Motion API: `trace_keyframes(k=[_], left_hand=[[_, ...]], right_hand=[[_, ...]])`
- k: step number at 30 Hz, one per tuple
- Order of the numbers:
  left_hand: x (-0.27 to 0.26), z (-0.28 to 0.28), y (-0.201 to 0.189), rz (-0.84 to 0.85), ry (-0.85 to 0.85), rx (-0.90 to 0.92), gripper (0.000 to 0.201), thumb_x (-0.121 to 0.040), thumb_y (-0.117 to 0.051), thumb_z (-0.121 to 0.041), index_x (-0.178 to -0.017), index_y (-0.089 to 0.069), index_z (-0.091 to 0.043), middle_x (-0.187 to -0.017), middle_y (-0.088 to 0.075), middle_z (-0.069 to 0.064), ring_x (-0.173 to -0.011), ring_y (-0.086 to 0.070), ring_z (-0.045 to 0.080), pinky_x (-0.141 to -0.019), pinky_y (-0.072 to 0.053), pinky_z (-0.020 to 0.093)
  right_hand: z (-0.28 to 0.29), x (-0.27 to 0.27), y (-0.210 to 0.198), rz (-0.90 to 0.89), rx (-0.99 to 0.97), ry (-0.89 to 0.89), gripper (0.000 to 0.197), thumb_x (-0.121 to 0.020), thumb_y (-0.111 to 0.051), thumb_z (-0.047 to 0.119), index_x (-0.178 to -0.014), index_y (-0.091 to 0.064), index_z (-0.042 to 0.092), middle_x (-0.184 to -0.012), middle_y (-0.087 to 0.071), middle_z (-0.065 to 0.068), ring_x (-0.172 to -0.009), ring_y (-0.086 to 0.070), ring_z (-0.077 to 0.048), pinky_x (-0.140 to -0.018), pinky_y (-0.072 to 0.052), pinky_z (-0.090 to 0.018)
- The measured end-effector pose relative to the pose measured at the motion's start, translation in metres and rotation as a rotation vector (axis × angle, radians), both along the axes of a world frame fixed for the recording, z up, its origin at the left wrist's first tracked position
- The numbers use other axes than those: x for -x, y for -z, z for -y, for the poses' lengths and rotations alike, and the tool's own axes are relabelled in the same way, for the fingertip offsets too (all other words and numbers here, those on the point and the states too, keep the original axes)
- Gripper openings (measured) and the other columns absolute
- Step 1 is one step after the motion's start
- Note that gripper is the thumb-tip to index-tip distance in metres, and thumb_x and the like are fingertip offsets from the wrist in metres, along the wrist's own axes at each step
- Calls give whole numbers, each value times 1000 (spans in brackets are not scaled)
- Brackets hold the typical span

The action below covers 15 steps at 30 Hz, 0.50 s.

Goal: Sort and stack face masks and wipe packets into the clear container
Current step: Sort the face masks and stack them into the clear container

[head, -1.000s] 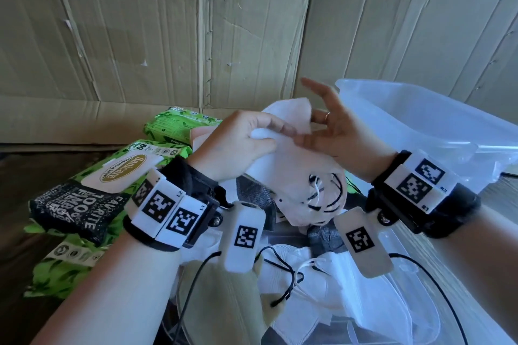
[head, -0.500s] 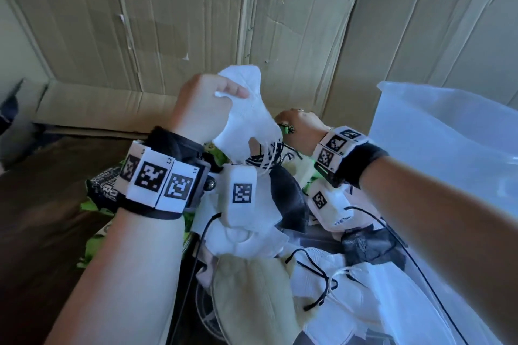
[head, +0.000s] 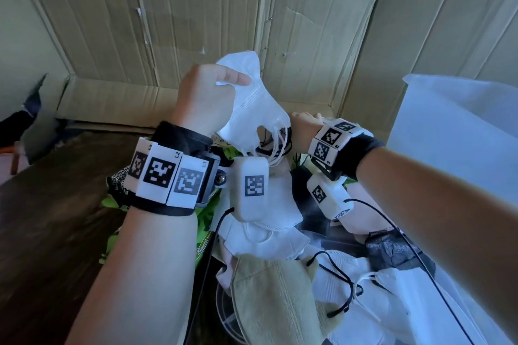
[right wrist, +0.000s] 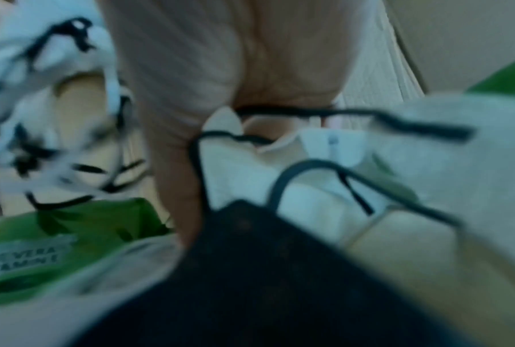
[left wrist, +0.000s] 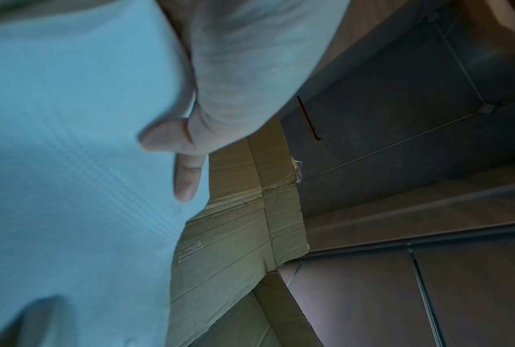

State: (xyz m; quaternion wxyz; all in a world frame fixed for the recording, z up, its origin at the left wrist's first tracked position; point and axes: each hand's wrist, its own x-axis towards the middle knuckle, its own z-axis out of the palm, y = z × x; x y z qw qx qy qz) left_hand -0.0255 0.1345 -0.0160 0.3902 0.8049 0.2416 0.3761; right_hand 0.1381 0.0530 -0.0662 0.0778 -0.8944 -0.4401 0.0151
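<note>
My left hand [head: 207, 95] is raised and grips a small stack of white face masks [head: 252, 103], whose ear loops dangle below. In the left wrist view these masks [left wrist: 72, 164] fill the left side, with a fingertip [left wrist: 186, 178] on them. My right hand [head: 304, 123] reaches down behind them into the pile, its fingers hidden in the head view. In the blurred right wrist view, the right hand [right wrist: 250, 110] is curled round a pale mask [right wrist: 250, 169] with black loops. The clear container [head: 448, 134] stands at the right.
Loose masks lie below my wrists: a beige one [head: 274, 297], white ones [head: 266, 238] and a black one [head: 392, 249]. Green wipe packets [head: 207, 216] and a black packet [head: 117, 185] lie to the left. Cardboard walls [head: 196, 22] close off the back.
My right hand let go of the white masks and went down into the pile behind them. My left hand lifted the masks higher. The view swung left.
</note>
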Motion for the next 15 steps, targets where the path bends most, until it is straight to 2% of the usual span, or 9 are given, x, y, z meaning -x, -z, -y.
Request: trace_keyframes(k=[1,3,6,8,10,11,13,14,15], left_hand=[[1,0,0,5,5,2,49,-83,-35,9,-92,-69,-25,-74,-52,-8,-38,-23,10,-34,-18,15],[3,1,-2,9,9,7,48,-83,-36,9,-94,-69,-24,-66,-51,-3,-35,-20,8,-33,-17,15],[5,3,-4,9,14,6,48,-83,-36,9,-96,-70,-23,-53,-40,-3,-32,-17,7,-32,-16,14],[4,3,-4,25,20,14,46,-84,-36,8,-97,-70,-21,-46,-36,-6,-29,-18,8,-32,-16,14],[3,6,-5,40,36,18,39,-87,-39,3,-95,-70,-20,-37,-36,-12,-30,-21,8,-32,-16,14],[2,9,-5,45,47,14,33,-89,-42,-2,-92,-70,-19,-39,-40,-10,-33,-24,8,-33,-18,14],[-5,17,-4,42,70,4,18,-89,-53,-16,-81,-68,-14,-60,-41,4,-49,-28,10,-38,-23,17],[-9,23,-3,30,87,0,15,-87,-57,-23,-75,-62,-15,-68,-35,10,-54,-25,10,-42,-23,22],[-13,29,-1,6,111,-8,16,-86,-59,-28,-73,-56,-18,-73,-31,10,-55,-23,9,-46,-19,26]], right_hand=[[2,2,-1,71,26,46,21,-85,-60,29,-76,-43,21,-74,-44,6,-89,-42,-14,-87,-32,-37],[8,9,-5,59,-35,70,31,-84,-61,22,-63,-39,15,-62,-36,4,-79,-41,-18,-85,-35,-35],[22,8,-17,-161,-185,98,31,-82,-62,18,-56,-45,15,-58,-43,2,-60,-39,-19,-55,-35,-24],[42,5,-27,-244,-325,118,22,-81,-66,19,-65,-53,10,-59,-51,2,-54,-46,-12,-46,-34,-21],[65,-2,-33,-275,-519,152,17,-80,-68,16,-75,-57,3,-62,-60,-4,-53,-55,-10,-51,-43,-20],[76,-7,-36,-282,-642,180,20,-79,-69,14,-79,-59,-4,-69,-65,-12,-61,-61,-18,-59,-50,-25],[98,-8,-44,-301,-884,247,32,-73,-71,13,-87,-57,-12,-85,-67,-25,-76,-65,-29,-72,-55,-46],[108,-5,-49,-302,-980,256,32,-73,-70,12,-89,-57,-12,-86,-66,-24,-74,-64,-27,-70,-54,-48],[118,-2,-53,-309,-1062,234,26,-76,-68,8,-92,-57,-9,-84,-63,-20,-69,-62,-23,-65,-55,-43]])
